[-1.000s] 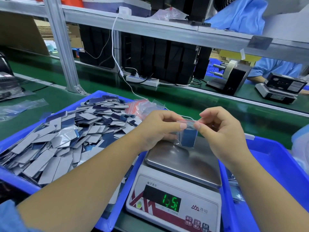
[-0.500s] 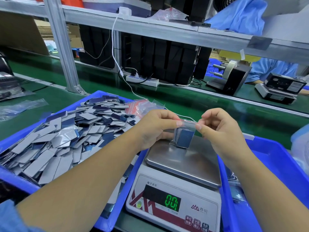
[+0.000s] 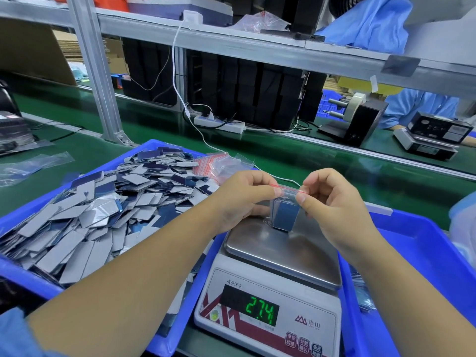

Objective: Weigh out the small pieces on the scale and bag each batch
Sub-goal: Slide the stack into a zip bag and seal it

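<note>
Here, both hands pinch bag (image 3: 284, 213) | left hand (image 3: 242, 199), right hand (image 3: 334, 202) grip seal ends | bag upright on scale (image 3: 280, 256) pan, contents partly hidden.

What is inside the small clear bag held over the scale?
The bag holds a stack of flat pieces, the front one blue. How many lie behind it is hidden. Both hands, left and right, pinch its red-striped top.

A green tabletop (image 3: 296, 161) carries a blue tray (image 3: 177, 328) heaped with small flat pieces (image 3: 103, 210) on the left, a digital scale (image 3: 273, 300) in the middle and a second blue tray (image 3: 422, 253) on the right. Farther back lie a white power strip (image 3: 219, 124), a clear plastic bag (image 3: 31, 164) and a black dispenser (image 3: 358, 119)
</note>
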Demonstrator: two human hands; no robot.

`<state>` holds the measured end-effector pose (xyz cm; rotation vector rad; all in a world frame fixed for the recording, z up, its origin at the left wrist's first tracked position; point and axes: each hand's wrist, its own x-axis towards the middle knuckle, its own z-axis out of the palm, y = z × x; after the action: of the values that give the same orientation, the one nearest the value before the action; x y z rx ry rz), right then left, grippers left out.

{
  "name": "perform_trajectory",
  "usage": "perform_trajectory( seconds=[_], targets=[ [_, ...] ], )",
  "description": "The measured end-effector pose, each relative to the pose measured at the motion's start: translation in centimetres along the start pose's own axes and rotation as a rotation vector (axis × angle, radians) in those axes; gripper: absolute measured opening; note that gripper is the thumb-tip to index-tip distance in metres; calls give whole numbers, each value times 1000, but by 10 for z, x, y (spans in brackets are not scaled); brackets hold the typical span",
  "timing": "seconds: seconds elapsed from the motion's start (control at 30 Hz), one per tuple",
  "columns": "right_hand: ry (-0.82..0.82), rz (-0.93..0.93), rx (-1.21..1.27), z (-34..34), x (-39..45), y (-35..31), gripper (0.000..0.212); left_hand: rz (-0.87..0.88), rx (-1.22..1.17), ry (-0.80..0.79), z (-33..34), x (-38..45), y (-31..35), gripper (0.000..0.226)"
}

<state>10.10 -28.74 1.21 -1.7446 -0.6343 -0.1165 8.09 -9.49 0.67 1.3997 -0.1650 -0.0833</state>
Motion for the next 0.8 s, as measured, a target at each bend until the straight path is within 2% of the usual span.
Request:
perform_trajectory(
  seconds=[0.13, 0.47, 0.8],
  targets=[
    [-2, -27, -8, 1, -1, -3, 19, -2, 47, -7, 3, -2, -1, 8],
    [-4, -29, -36, 6, -2, -3, 13, 78, 202, 7, 7, -3, -3, 9],
    [-23, -37, -42, 4, -3, -4, 26, 153, 241, 1, 6, -3, -6, 4]
  ],
)
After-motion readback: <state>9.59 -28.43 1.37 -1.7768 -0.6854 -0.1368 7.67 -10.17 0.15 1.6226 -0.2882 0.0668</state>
